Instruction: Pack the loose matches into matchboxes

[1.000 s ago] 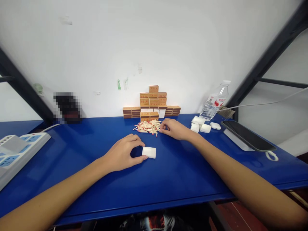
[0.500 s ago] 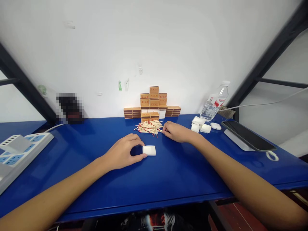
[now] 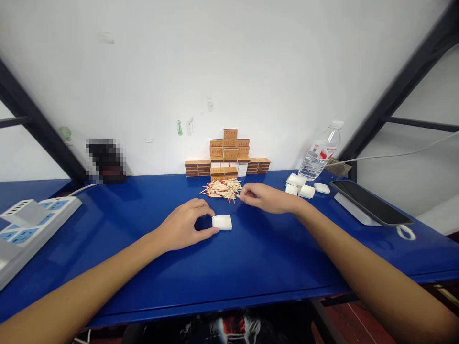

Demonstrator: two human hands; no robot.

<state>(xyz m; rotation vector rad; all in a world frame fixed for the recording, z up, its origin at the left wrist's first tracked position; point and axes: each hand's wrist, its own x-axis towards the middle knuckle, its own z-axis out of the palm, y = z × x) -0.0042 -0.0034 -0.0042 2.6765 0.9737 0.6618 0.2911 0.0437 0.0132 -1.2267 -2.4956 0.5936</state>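
Note:
My left hand (image 3: 184, 228) rests on the blue table (image 3: 143, 267) with thumb and fingers closed round the left end of a small white box tray (image 3: 222, 222). My right hand (image 3: 263, 197) lies just right of a loose pile of red-tipped matches (image 3: 222, 188), its fingertips pinched on a match at the pile's edge. Behind the pile, brown matchboxes (image 3: 229, 155) are stacked against the white wall.
Several white box trays (image 3: 299, 186) and a white earbud case (image 3: 322, 188) lie at the right, by a water bottle (image 3: 320, 150). A phone (image 3: 369, 201) on a stand sits far right. A white power strip (image 3: 25, 224) lies at the left edge.
My right hand has drawn slightly back from the match pile and lifted, fingertips now pinched on a match. My left hand and the white tray have barely shifted.

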